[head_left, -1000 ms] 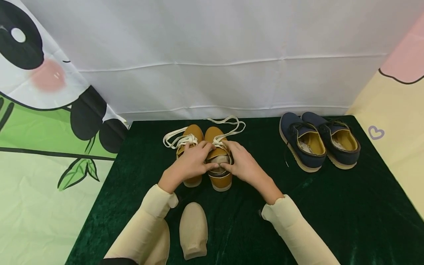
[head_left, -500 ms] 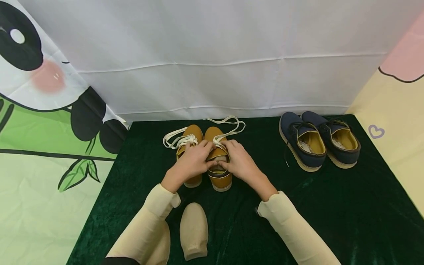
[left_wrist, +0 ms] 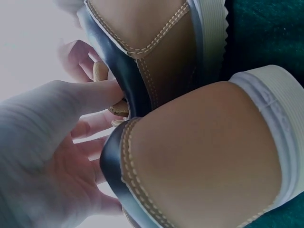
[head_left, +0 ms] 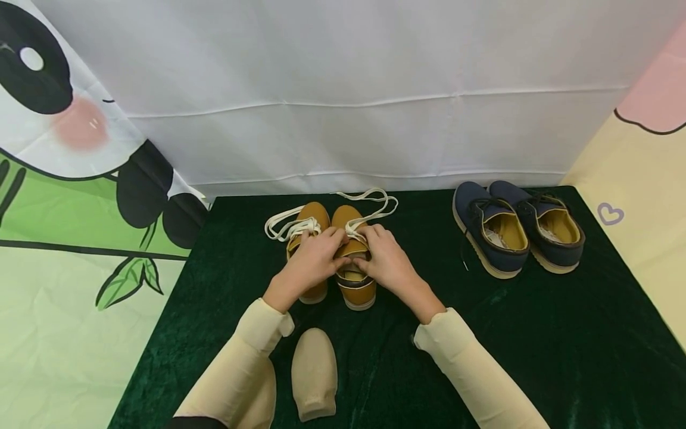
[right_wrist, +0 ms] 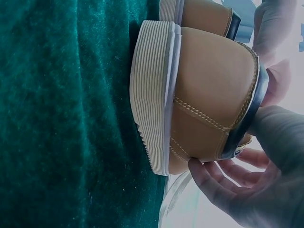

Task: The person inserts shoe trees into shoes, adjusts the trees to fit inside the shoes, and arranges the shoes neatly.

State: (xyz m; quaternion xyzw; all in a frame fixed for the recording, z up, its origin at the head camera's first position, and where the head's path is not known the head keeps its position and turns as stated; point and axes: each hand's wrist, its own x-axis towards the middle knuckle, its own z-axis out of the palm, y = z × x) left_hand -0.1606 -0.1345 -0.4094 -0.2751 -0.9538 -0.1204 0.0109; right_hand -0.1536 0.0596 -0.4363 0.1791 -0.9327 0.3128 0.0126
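Two tan lace-up shoes stand side by side, toes pointing away. Inside the right tan shoe (head_left: 358,293), part of a beige shoe filler shows below the tongue. My left hand (head_left: 312,257) holds that shoe's inner side, with its thumb reaching into the opening; its fingers arch over the left tan shoe (head_left: 315,213). On the outer side, my right hand (head_left: 391,262) grips the same shoe, fingers along the wall and thumb at the opening. The thumbtips nearly meet. In the right wrist view, fingertips touch the tan upper (right_wrist: 209,80) near its dark collar (right_wrist: 244,118).
Another beige shoe filler (head_left: 314,372) lies on the dark green cloth (head_left: 509,351) nearer me. Loose white laces (head_left: 382,205) trail beside both tan shoes. A pair of navy shoes (head_left: 490,232) stands at the back right, near the white backdrop (head_left: 343,137).
The beige filler has slid deeper toward the toe of the right tan shoe, so less of it shows. Both thumbs have moved slightly forward with it. The shoes stay put.
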